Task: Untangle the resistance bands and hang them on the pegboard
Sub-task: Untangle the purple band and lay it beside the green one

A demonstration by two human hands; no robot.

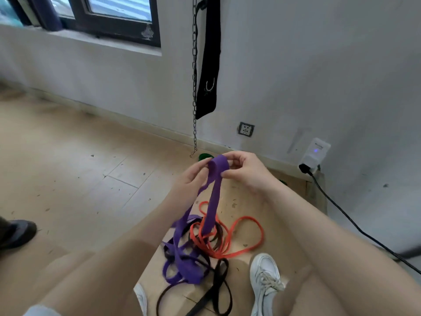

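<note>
- Nearest you, your white sneaker (265,278) sat planted right beside the heap, with a black band (218,286) looped on the floor just next to it; shift that foot and I'd expect you to pin or drag a loop.
- Your left hand (190,179) and right hand (246,169) were both raised close together, each pinching the top fold of the purple band (215,179) between thumb and fingers.
- That purple band ran down from your hands straight into the tangle on the cardboard sheet (241,197), where it passed through the orange band (237,236) and over the black one.
- Pull upward hard from there and, to my eye, the whole knot would have lifted together and cinched tighter instead of freeing.
- Stretch it against the snag and a slipped pinch could have snapped the band back at you.
- Behind your hands a hanging chain (194,87) with a hook ended low near the floor; a swung loop could have caught on it.
- No pegboard was in sight, so I couldn't tell how far you'd have to carry anything.
</note>
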